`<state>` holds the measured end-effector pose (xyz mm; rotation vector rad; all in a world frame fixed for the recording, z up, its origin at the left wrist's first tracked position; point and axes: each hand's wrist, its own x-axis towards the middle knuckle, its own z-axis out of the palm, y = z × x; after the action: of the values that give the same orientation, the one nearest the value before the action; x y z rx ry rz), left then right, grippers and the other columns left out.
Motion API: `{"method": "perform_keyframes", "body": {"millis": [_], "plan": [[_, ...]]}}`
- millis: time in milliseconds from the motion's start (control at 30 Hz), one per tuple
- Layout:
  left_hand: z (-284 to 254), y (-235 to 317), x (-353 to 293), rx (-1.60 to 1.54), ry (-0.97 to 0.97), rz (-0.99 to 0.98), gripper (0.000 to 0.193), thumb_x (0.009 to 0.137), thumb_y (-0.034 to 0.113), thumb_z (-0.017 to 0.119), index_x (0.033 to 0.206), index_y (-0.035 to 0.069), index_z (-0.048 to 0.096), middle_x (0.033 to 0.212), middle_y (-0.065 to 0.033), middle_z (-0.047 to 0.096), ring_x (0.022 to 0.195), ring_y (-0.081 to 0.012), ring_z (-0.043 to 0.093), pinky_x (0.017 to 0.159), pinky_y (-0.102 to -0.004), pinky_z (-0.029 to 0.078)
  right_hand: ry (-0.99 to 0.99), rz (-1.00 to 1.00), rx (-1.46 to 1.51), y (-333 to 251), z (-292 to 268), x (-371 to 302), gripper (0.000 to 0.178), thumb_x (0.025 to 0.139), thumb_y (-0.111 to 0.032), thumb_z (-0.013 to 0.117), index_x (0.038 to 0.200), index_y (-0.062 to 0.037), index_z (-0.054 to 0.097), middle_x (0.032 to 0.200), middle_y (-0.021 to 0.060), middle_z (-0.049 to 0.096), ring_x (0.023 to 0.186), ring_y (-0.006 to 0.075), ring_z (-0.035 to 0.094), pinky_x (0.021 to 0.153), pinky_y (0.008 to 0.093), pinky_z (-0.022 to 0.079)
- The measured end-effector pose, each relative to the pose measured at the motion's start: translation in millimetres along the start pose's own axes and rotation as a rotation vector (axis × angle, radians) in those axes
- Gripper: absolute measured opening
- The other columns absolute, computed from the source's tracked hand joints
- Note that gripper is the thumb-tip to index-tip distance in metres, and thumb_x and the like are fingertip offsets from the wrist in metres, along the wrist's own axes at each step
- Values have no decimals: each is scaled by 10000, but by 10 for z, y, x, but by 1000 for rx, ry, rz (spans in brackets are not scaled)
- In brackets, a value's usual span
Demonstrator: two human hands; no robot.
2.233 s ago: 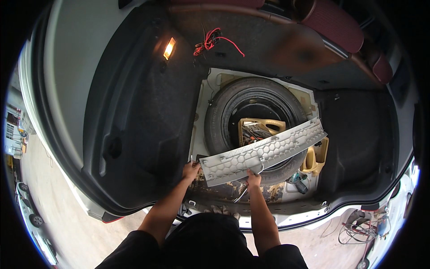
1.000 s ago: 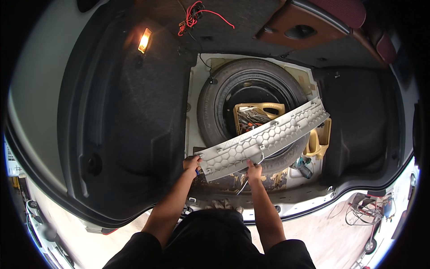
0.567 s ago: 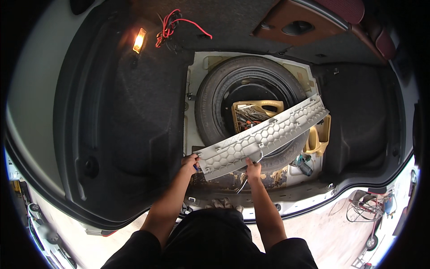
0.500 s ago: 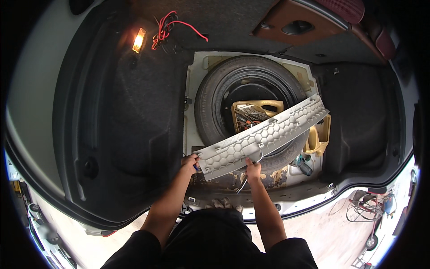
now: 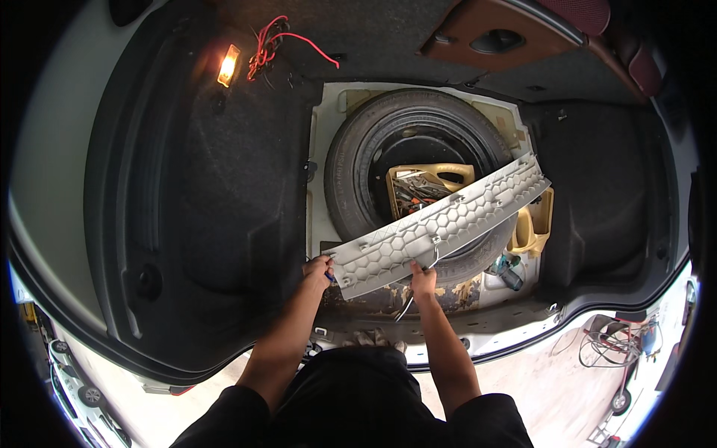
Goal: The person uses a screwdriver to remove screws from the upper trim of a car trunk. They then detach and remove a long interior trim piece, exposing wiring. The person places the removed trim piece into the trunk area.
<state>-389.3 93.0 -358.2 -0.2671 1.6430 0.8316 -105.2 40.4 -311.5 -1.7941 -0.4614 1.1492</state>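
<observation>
A long light-grey plastic trim panel (image 5: 463,216) with a honeycomb pattern slants across the boot well, its far right end higher in the view. My left hand (image 5: 319,267) is closed at the panel's lower left corner, and a small blue item (image 5: 329,277) shows by its fingers. Along the near edge, my right hand (image 5: 423,279) grips the panel with the thumb on its patterned face. A thin white strip or cable (image 5: 405,308) sticks out below that hand and shows again above it. Under the panel lies a spare tyre (image 5: 347,183), partly covered.
Inside the wheel sits a yellow tool case (image 5: 456,179) with hand tools. Another yellow case part (image 5: 532,237) and a teal power tool (image 5: 508,273) lie to the right. Red and black cables (image 5: 267,48) rest near a lit lamp (image 5: 228,66). The boot sill (image 5: 508,317) runs before me.
Both hands keep their hold and the panel stays almost in place. The view has shifted slightly.
</observation>
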Motion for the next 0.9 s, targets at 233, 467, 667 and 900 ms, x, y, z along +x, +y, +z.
{"method": "perform_keyframes", "body": {"millis": [233, 467, 667, 900], "plan": [[217, 115, -552, -23, 43, 49, 142, 861, 50, 592, 720, 54, 570, 650, -55, 560, 469, -128, 447, 369, -255, 333, -25, -46, 12, -36, 6, 35, 208, 848, -206, 674, 822, -27, 572, 569, -11, 490, 402, 102, 412, 358, 287, 336], [-33, -174, 270, 30, -220, 142, 135, 907, 228, 568, 863, 102, 583, 808, -58, 600, 637, -178, 515, 491, -347, 400, -71, 200, -109, -137, -52, 10, 194, 848, -130, 668, 941, 28, 606, 777, 51, 630, 655, 137, 540, 613, 328, 462], [-301, 23, 406, 168, -444, -10, 225, 952, 349, 471, 943, 154, 582, 897, -81, 603, 721, -259, 542, 629, -473, 443, 27, -50, -79, 119, 41, 16, 175, 862, -160, 657, 928, 1, 643, 740, 3, 620, 648, 100, 521, 571, 298, 424], [-123, 222, 101, 371, -327, 110, 147, 955, 318, 542, 974, 183, 597, 716, 0, 587, 422, -160, 385, 386, -374, 359, 44, -96, 36, -245, 67, -258, 199, 864, -126, 626, 1004, 14, 625, 858, 19, 649, 763, 94, 537, 671, 283, 442]]}}
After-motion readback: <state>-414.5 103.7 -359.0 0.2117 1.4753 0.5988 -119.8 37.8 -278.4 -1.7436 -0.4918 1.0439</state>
